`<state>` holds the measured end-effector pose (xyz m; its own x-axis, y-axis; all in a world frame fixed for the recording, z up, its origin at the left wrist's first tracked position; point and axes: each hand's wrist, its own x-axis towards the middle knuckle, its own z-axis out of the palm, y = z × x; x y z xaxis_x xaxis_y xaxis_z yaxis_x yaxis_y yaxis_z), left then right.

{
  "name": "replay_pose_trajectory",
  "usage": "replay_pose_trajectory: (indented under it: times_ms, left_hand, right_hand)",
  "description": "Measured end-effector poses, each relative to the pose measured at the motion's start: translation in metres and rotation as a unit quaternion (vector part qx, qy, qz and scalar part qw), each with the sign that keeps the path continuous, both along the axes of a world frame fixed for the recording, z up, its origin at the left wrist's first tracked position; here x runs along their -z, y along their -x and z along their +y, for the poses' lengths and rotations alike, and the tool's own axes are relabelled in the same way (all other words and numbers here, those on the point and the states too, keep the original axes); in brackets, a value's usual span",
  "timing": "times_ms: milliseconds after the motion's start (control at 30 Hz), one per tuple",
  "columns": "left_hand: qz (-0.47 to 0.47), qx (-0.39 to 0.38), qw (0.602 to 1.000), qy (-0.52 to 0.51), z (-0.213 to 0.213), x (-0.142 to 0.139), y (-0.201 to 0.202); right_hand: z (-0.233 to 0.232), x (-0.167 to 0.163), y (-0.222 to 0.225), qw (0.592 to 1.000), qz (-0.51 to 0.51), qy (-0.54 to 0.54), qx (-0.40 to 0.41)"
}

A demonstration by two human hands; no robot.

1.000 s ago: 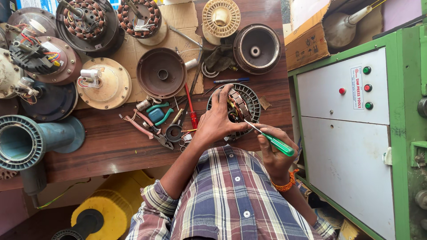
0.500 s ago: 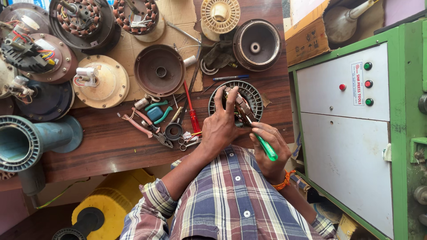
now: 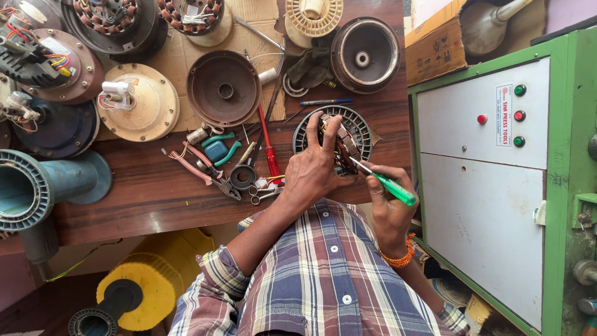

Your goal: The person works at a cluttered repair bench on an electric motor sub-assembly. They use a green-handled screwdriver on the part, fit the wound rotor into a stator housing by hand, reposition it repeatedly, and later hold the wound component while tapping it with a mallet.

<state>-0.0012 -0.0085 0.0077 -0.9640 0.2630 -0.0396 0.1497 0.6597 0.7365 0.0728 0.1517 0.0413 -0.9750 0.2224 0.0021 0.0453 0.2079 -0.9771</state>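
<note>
A round fan motor stator [image 3: 360, 124] with copper windings lies on the wooden table [image 3: 143, 193] near its right end. My left hand [image 3: 317, 168] rests on it with fingers spread, pressing it down. My right hand [image 3: 388, 208] grips a green-handled screwdriver [image 3: 393, 188]. Its metal tip touches the windings just right of my left fingers. My plaid shirt sleeves fill the bottom of the view.
Left of my hands lie a red screwdriver [image 3: 268, 146], pliers [image 3: 214, 177], a teal tool [image 3: 219, 149] and small parts. Several motor covers and rotors, such as a brown dish cover [image 3: 224, 87], fill the table's back. A green control cabinet [image 3: 491, 186] stands at the right.
My right hand has tilted the green screwdriver, swinging its handle down and back out to the right with the tip kept at the windings. My left hand stays on the stator.
</note>
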Motion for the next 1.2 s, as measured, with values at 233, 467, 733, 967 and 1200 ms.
replay_pose_trajectory:
  times_ms: [233, 467, 733, 967, 1200]
  left_hand:
    - [-0.058, 0.003, 0.997, 0.041, 0.007, -0.007, 0.006]
    - [-0.065, 0.005, 0.997, 0.051, 0.009, -0.007, 0.007]
    - [-0.049, -0.005, 0.998, 0.033, 0.009, -0.006, 0.005]
    - [-0.069, -0.005, 0.997, 0.019, 0.008, -0.008, 0.008]
    - [-0.049, -0.014, 0.998, 0.024, 0.002, -0.001, 0.008]
  right_hand:
    - [-0.002, 0.007, 0.010, 0.992, 0.094, -0.086, 0.002]
    - [-0.010, 0.005, 0.015, 0.978, 0.141, -0.151, -0.011]
    - [-0.008, -0.006, 0.016, 0.965, 0.164, -0.200, -0.045]
    - [-0.003, -0.005, 0.009, 0.968, 0.152, -0.192, -0.060]
    - [0.004, 0.004, 0.011, 0.990, 0.043, -0.133, -0.005]
